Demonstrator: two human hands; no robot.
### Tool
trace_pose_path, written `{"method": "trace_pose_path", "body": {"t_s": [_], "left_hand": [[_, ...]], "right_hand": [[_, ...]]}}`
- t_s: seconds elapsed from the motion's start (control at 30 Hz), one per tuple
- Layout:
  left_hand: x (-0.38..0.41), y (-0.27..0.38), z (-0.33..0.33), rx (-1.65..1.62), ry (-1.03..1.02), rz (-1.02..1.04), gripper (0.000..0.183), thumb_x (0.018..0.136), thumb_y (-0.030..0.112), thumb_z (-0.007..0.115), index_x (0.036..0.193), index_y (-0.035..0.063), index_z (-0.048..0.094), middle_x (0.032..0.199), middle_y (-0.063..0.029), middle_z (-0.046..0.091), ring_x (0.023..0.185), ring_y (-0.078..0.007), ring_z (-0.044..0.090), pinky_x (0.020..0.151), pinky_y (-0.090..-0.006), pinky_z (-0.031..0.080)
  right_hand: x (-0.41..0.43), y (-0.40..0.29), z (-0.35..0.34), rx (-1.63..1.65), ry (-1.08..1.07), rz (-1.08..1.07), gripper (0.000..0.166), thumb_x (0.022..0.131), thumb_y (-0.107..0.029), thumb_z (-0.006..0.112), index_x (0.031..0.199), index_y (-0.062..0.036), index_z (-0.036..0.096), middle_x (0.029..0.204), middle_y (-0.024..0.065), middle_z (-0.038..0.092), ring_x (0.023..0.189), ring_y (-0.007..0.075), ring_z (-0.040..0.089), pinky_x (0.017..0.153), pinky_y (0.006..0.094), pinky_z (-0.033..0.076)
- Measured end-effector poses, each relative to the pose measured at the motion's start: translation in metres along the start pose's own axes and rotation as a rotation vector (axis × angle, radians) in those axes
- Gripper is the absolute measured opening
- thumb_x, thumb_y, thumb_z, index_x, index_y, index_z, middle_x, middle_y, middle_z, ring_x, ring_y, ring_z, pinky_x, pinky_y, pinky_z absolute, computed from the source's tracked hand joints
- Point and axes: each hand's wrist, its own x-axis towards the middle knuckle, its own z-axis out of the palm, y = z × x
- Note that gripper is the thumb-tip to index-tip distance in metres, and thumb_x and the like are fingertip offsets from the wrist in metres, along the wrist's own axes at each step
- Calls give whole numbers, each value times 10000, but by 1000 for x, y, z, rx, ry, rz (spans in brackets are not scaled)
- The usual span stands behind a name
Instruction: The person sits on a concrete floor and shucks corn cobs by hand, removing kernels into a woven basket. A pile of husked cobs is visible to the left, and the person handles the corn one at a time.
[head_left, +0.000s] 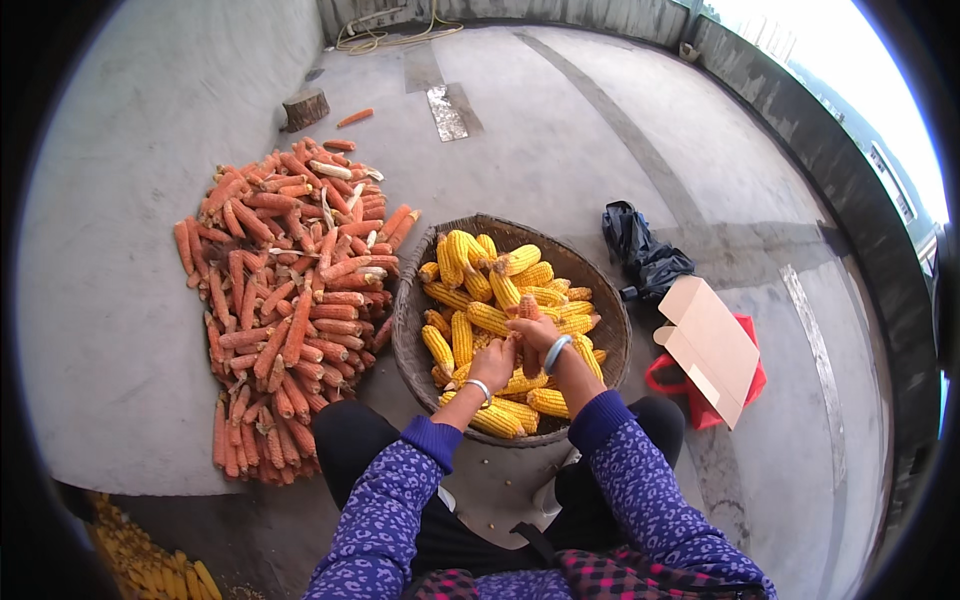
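My right hand (537, 334) is closed around a bare reddish corn cob (529, 306), whose lower end shows beneath the fingers. Against it rests my left hand (493, 366), fingers curled; whether they grip anything is hidden. Both hands are over a round woven basket (409, 349) between my knees. Yellow ears of corn (461, 337), their kernels still on, lie loosely in the basket at many angles.
Left of the basket is a large pile of bare corn cobs (300, 330). A wood stump (306, 109) stands beyond it. To the right lie a black plastic bag (645, 251), a flattened cardboard piece (709, 349) and a red bag (697, 405). More yellow corn (150, 562) lies bottom left.
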Motion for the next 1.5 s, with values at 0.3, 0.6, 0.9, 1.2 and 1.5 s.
{"method": "trace_pose_path", "body": {"t_s": [0.3, 0.6, 0.9, 1.2, 1.5], "left_hand": [[5, -25, 10, -354, -77, -131, 472, 868, 408, 389, 753, -37, 496, 621, -156, 552, 532, -268, 548, 496, -378, 429], [-8, 13, -5, -940, -193, -534, 354, 909, 377, 296, 753, 96, 442, 496, -19, 416, 318, -104, 325, 291, -217, 216], [-3, 11, -26, -1263, -613, -526, 341, 906, 429, 259, 903, 136, 434, 589, -57, 492, 363, -105, 401, 303, -193, 255], [-12, 6, -20, 142, 15, 150, 544, 795, 539, 437, 966, 23, 457, 752, -180, 585, 669, -333, 578, 588, -401, 451], [-18, 13, -12, 46, -85, 17, 505, 790, 493, 473, 877, -4, 476, 792, -250, 582, 794, -393, 563, 679, -445, 431]], "right_hand": [[6, 29, 8, -126, 165, -308, 86, 666, -59, 578, 722, -28, 520, 617, 17, 505, 537, 101, 469, 499, 250, 403], [19, 47, 10, -81, 222, -455, 88, 707, -47, 606, 763, -17, 545, 648, -1, 529, 570, 71, 483, 518, 225, 414], [15, 27, -6, 223, 164, -254, 185, 744, -161, 649, 852, -34, 567, 730, 8, 553, 636, 97, 511, 586, 250, 427], [10, 6, -4, 64, 62, -242, 176, 751, -135, 619, 890, -48, 553, 729, 28, 546, 629, 120, 521, 552, 255, 431], [3, 5, -4, -107, 186, -52, 193, 695, -146, 653, 836, -35, 583, 721, 51, 562, 648, 152, 534, 589, 309, 438]]}}
